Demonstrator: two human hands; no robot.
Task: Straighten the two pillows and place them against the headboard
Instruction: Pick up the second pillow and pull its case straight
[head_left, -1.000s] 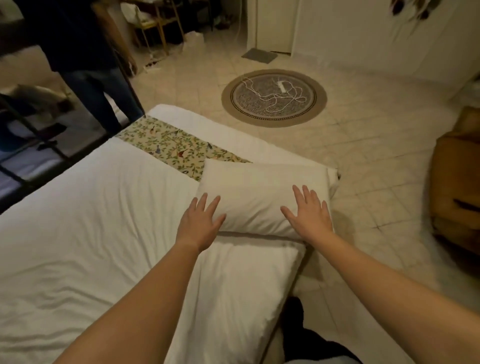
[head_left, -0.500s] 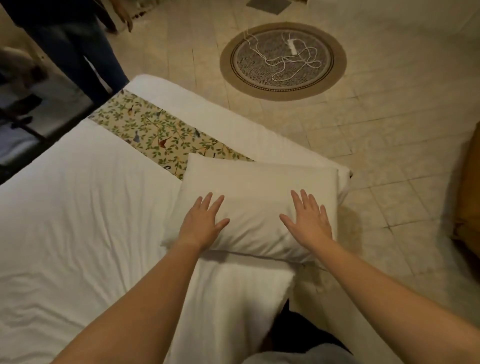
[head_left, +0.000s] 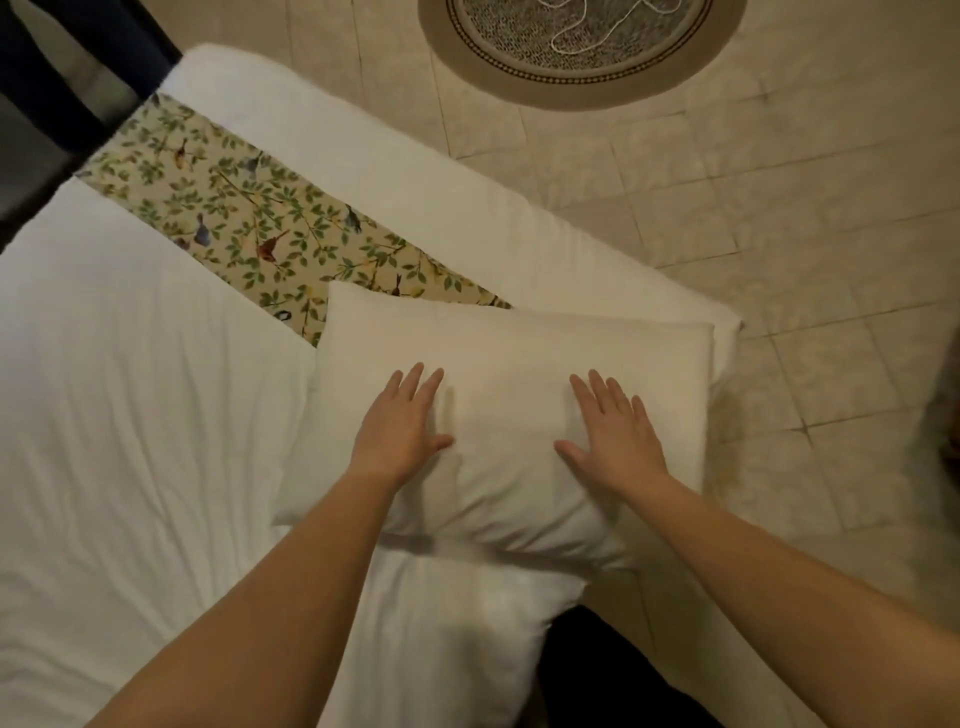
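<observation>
A cream pillow (head_left: 514, 364) lies flat near the right edge of the bed. Its near side overlaps a second white pillow (head_left: 441, 639) that reaches toward me. My left hand (head_left: 402, 431) rests palm down on the cream pillow's left half, fingers spread. My right hand (head_left: 613, 434) presses flat on its right half, fingers apart. Neither hand grips anything. No headboard is in view.
The bed has a white duvet (head_left: 130, 415) and a floral bird-print runner (head_left: 244, 218) across it. To the right is tiled floor (head_left: 779, 234), with a round rug (head_left: 576, 52) and a white cord on it. A dark bed frame (head_left: 57, 88) stands at top left.
The view has tilted down and come closer. The cream pillow has slid toward me over the white pillow, with both hands staying flat on it. The standing person has left the view.
</observation>
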